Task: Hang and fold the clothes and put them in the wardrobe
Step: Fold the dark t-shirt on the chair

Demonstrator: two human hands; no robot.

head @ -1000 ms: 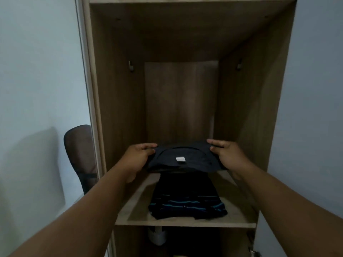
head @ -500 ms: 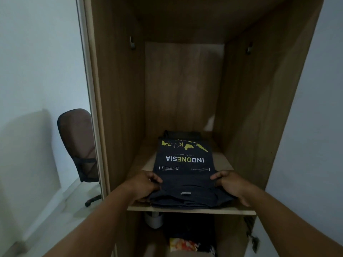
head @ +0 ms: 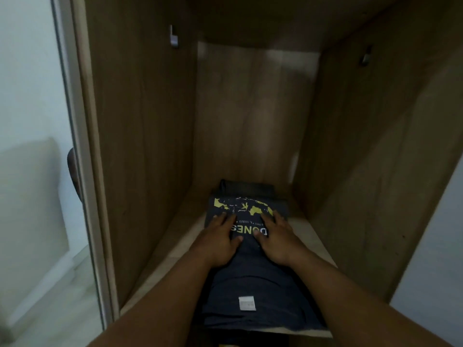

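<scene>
Both hands, left [head: 217, 241] and right [head: 277, 240], lie flat with fingers spread inside the wardrobe [head: 140, 136], pressing side by side on the folded shirt [head: 253, 276] that rests on the shelf [head: 160, 269] beneath them.

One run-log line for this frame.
stage: placing | left hand: flat on folded T-shirt | right hand: flat on it | T-shirt: on wardrobe shelf

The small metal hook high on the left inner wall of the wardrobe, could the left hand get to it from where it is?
Probably yes. The left hand lies flat on the dark folded T-shirt, holding nothing, and only open space shows between it and the small metal hook on the wooden wardrobe's left wall.
</scene>
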